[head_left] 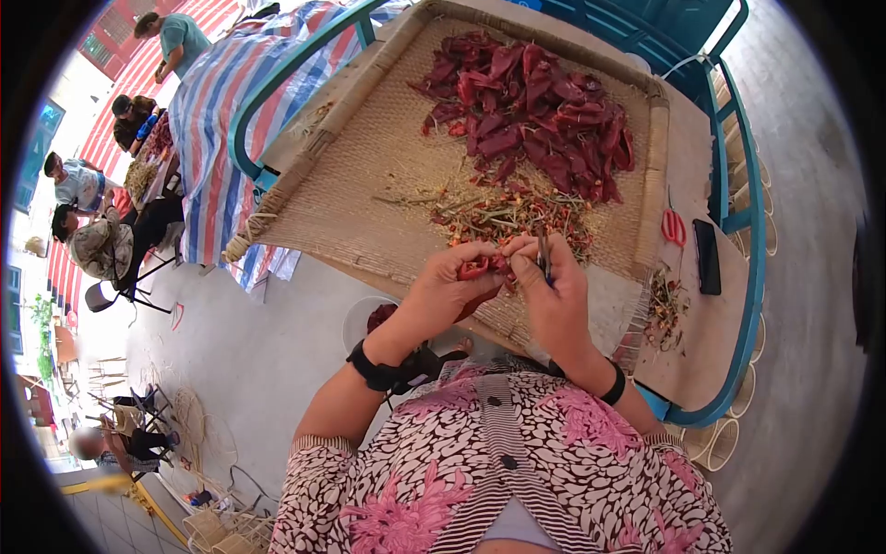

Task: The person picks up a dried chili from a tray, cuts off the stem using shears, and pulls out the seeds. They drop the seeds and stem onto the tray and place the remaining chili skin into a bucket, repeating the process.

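Above the near edge of the woven tray, a red pepper is pinched in the curled fingers of the left hand; beside it, a slim dark tool is gripped between thumb and fingers by the right hand.

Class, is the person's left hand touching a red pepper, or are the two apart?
Touching. The head view shows the left hand closed around part of the red pepper, with no gap between them.
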A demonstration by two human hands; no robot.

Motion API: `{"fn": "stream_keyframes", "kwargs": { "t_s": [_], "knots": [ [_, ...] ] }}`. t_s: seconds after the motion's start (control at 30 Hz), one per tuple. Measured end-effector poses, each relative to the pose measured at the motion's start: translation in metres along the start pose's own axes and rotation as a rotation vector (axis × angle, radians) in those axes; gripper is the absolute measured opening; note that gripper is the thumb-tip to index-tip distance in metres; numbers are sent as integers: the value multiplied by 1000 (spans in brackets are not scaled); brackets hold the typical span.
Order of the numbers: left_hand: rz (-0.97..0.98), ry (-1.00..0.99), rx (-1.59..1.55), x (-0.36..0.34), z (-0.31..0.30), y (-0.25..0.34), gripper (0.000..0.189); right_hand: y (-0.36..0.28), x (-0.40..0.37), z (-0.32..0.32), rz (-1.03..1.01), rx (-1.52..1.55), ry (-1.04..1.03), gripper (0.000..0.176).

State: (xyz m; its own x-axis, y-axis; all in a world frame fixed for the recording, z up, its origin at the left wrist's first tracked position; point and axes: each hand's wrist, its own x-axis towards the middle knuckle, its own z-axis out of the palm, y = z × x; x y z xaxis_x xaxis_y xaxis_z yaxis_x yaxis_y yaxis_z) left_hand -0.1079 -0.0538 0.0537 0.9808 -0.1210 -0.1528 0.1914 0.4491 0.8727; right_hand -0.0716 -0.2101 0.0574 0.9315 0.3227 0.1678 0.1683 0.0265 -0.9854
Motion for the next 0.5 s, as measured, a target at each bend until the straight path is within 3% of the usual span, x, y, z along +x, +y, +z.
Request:
{"fn": "stream_keyframes", "kwargs": {
  "t_s": [0.03, 0.13, 0.27, 0.37, 0.5],
  "knots": [
    [-10, -36, 91, -1, -4, 3, 15, -3, 1, -1, 150, 242, -39, 8],
    [-78, -97, 171, 1, -18, 0, 15, -1, 1, -12, 474, 520, -129, 8],
    [-21, -119, 196, 1, -20, -5, 16, 10, 5, -17, 743, 849, -136, 5],
    [-74, -161, 263, 3, -26, 1, 17, 21, 4, -22, 849, 1081, -241, 5],
    [-118, -190, 319, 5, -33, 1, 16, 34, 2, -26, 884, 1166, -322, 6]
  ]
}}
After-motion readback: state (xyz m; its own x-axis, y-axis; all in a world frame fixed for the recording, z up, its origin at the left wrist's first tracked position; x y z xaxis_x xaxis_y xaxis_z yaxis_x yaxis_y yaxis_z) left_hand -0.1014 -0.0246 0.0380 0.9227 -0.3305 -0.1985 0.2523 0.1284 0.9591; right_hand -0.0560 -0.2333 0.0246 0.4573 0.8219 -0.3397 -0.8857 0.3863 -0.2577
